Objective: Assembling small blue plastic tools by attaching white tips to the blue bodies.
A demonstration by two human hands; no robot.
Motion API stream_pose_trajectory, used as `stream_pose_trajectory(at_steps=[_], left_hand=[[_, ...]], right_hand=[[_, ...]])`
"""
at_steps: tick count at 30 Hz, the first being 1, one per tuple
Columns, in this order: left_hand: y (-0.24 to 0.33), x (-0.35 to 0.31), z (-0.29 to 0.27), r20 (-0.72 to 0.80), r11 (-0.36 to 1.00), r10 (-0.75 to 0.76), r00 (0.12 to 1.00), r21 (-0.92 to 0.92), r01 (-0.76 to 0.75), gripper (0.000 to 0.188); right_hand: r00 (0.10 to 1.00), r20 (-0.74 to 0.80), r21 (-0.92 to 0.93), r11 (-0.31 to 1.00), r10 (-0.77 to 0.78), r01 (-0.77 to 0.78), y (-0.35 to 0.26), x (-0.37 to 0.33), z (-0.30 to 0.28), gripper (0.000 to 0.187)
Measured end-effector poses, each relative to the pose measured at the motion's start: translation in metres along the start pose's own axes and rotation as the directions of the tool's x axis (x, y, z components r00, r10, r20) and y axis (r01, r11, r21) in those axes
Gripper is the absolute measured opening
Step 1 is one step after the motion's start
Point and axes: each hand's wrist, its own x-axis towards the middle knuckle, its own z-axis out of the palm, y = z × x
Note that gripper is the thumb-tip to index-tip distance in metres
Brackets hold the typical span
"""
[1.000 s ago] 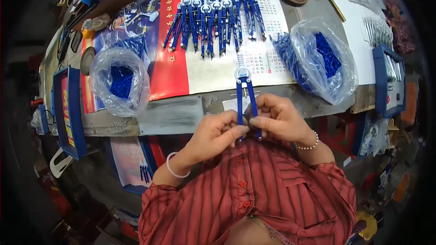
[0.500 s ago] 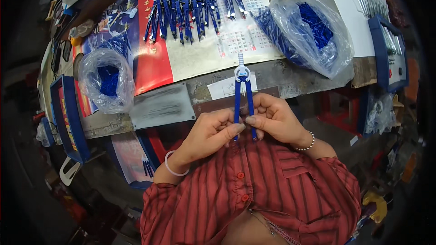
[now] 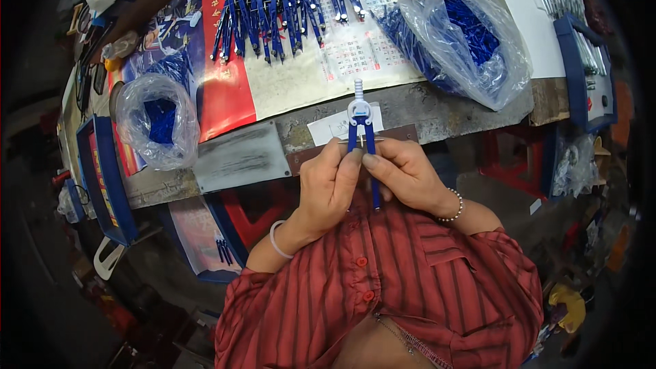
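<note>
left hand [image 3: 326, 182], right hand [image 3: 411, 176] both pinching slim blue-legged compass [image 3: 370, 139] with white plastic head; use light, even pressure, thumbs level.

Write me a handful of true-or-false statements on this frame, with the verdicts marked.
1. The left hand and right hand both hold one compass. True.
2. The beaded bracelet is on the left wrist. False: it is on the right.
3. The left bag and right bag both contain blue parts. True.
4. The other compasses lie inside the right bag. False: they lie on the printed sheet.
5. The shirt is striped. True.
</note>
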Motion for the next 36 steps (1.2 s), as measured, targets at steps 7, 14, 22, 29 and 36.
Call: stream_pose_trajectory(at_steps=[7,14,22,29,36], left_hand=[[-0.012,-0.007,0.003,-0.129,0.989,-0.001,0.992,-0.145,-0.018,0.018],[-0.014,-0.008,0.001,-0.222,0.956,-0.037,0.974,-0.293,-0.03,0.021],[-0.023,-0.005,-0.006,-0.193,0.9,-0.175,0.965,-0.429,0.078,0.023],[-0.01,-0.008,0.001,-0.187,0.95,-0.058,0.981,-0.312,-0.003,0.02],[-0.023,-0.009,-0.005,-0.247,0.936,-0.063,0.967,-0.351,-0.029,0.022]], right_hand=[[0.989,0.064,-0.193,0.97,-0.136,0.146,0.005,0.007,0.009,0.028],[0.982,0.088,-0.231,0.955,-0.168,0.184,0.01,0.008,0.021,0.027],[0.969,0.202,-0.303,0.931,-0.145,0.203,0.006,0.009,0.019,0.031],[0.984,-0.005,-0.134,0.975,-0.178,0.176,0.003,0.022,0.02,0.033],[0.99,0.105,-0.289,0.949,-0.096,0.123,0.002,0.014,0.027,0.025]])
